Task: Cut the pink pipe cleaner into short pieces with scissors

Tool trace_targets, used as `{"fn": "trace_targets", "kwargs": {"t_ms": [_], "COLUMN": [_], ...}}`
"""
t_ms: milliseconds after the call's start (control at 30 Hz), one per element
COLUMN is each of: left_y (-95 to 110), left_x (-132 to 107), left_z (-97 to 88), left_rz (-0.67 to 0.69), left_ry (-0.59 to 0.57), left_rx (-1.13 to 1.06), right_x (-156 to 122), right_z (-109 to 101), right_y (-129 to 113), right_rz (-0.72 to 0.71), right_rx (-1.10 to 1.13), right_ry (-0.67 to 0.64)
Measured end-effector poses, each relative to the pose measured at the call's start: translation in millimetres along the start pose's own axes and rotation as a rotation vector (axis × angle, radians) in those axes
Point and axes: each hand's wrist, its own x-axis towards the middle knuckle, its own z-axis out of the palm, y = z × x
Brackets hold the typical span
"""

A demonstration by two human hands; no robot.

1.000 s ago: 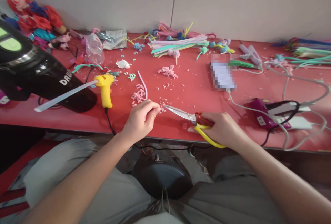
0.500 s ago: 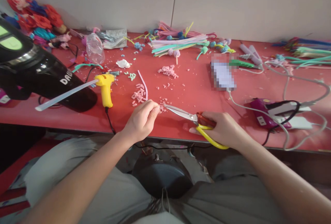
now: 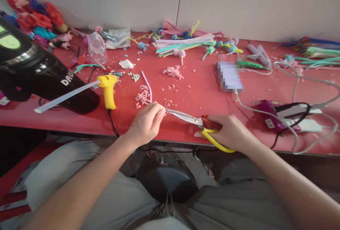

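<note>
In the head view, the relation that matters is between the scissors (image 3: 197, 120) and the pinch of the left hand (image 3: 145, 125). The right hand (image 3: 228, 132) is wrapped around the scissors' handles, and the blades run leftward and slightly away from the person, looking nearly together. Their tip ends right at the left fingertips; whether it touches them cannot be told.

The left thumb and forefinger are pressed together, but what they pinch is too small or hidden to make out. A thin pink-purple strip (image 3: 149, 87) lies nearest the left hand, its long axis reaching away from the knuckles over the red table (image 3: 204, 88) and curving left at its far end. Whether the hand grips it is unclear. Small pink pieces (image 3: 142, 96) lie just left of the strip, and pink crumbs (image 3: 169, 103) lie beside the scissors' tip.
</note>
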Motion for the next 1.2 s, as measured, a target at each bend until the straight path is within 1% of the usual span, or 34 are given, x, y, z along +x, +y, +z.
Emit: {"fn": "trace_targets", "kwargs": {"t_ms": [200, 600, 967, 1200], "left_y": [-0.5, 0.1, 0.0, -1.7], "left_x": [0.1, -0.6, -0.1, -0.1], "left_z": [-0.1, 1.3, 1.1, 1.9], "left_rz": [-0.012, -0.019, -0.017, 0.001], "left_ry": [-0.004, -0.010, -0.012, 0.021], "left_rx": [-0.006, -0.028, -0.023, -0.014], "right_x": [0.8, -0.9, 2.1, -2.0], "right_z": [1.2, -0.1, 2.4, 1.9], "right_y": [0.6, -0.7, 1.0, 5.1], "right_rz": [-0.003, 0.022, 0.021, 0.011], "right_rx": [0.001, 0.003, -0.005, 0.036], "right_ry": [0.016, -0.024, 0.000, -0.001]}}
